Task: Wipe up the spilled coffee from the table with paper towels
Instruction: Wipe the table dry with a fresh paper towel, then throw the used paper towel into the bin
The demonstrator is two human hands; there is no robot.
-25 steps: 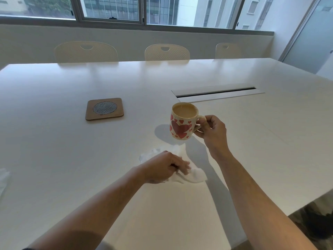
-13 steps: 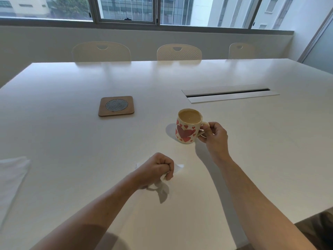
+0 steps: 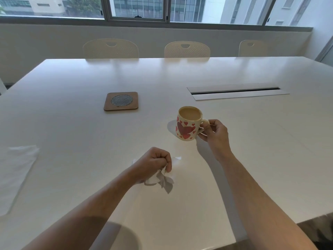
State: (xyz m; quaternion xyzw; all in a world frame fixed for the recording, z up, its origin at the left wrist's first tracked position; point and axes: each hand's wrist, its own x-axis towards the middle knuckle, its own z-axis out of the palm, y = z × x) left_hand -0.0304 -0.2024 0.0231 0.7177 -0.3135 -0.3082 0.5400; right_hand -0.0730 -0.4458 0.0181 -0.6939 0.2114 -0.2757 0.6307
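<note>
Since a second ago we have gathered the paper towel (image 3: 163, 179) from flat under the palm into a bunch; the left hand (image 3: 155, 162) now makes a fist round it, crumpled ends hanging out at 5 o'clock of the knuckles, just above or touching the desk (image 3: 72, 123), we cannot tell which. We read that as the wiping stroke being over and the wad being lifted away.

Left grip: tight, holding the towel. Right hand (image 3: 215, 134): fingers curled round the handle of the heart-printed mug (image 3: 188, 125), which has stayed in that grip and sits at 1 o'clock from the left fist, near but apart. It looks raised slightly off the desk, a shadow showing beside it at 9 o'clock. The coffee inside is nearly to the rim.

No brown spill is visible on the desk around the fist; glare may hide a film. We judge the task nearly done, pending a check of the spot beneath the mug.

Further out: a second paper towel (image 3: 16, 174) lies flat at 9 o'clock, well apart; a wooden coaster (image 3: 121, 101) at 11 o'clock.
</note>
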